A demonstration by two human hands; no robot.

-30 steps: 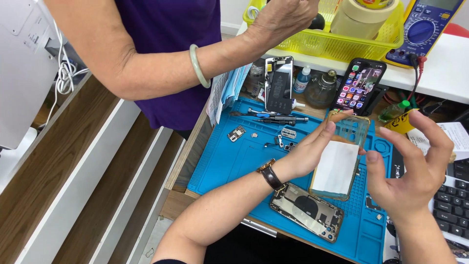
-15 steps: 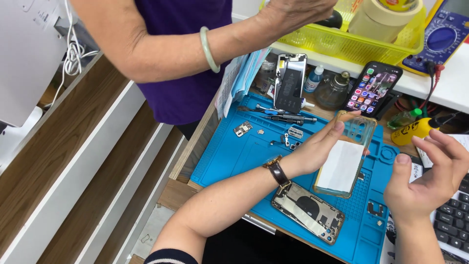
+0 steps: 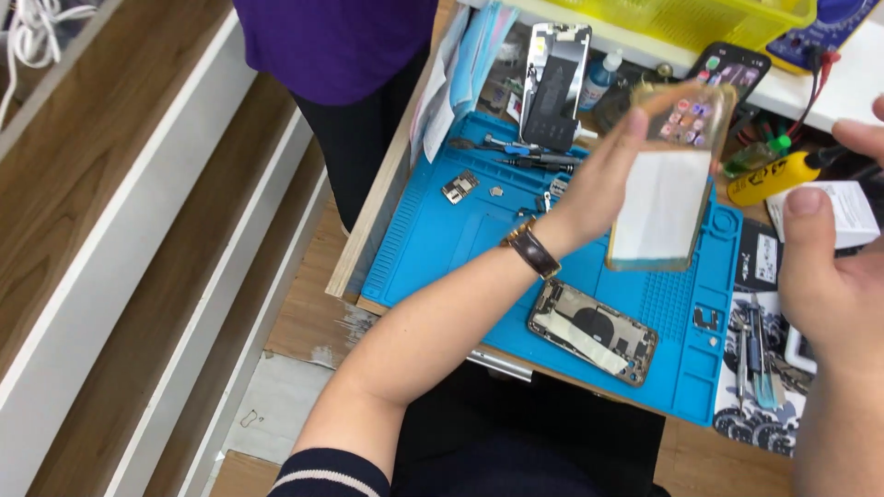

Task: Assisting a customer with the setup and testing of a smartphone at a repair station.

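Note:
My left hand [image 3: 599, 184], with a dark watch [image 3: 532, 250] on the wrist, grips a clear phone back panel [image 3: 663, 212] by its left edge. A white sheet lines the panel, which is lifted and tilted over the blue work mat [image 3: 460, 239]. My right hand [image 3: 833, 285] hovers to the right of the panel with thumb and fingers apart, not touching it. An opened phone body [image 3: 594, 331] lies on the mat below the panel, its insides facing up.
A phone screen assembly [image 3: 555, 83] leans at the mat's far edge beside a lit phone [image 3: 727, 69] and a yellow bottle [image 3: 769, 179]. Small metal parts [image 3: 459, 187] and tweezers [image 3: 525, 152] lie on the mat. A person in purple [image 3: 341, 46] stands at left.
My left hand has lifted the clear panel higher off the mat. My right hand let go of it and drew away to the right. The other person's arm has left the view.

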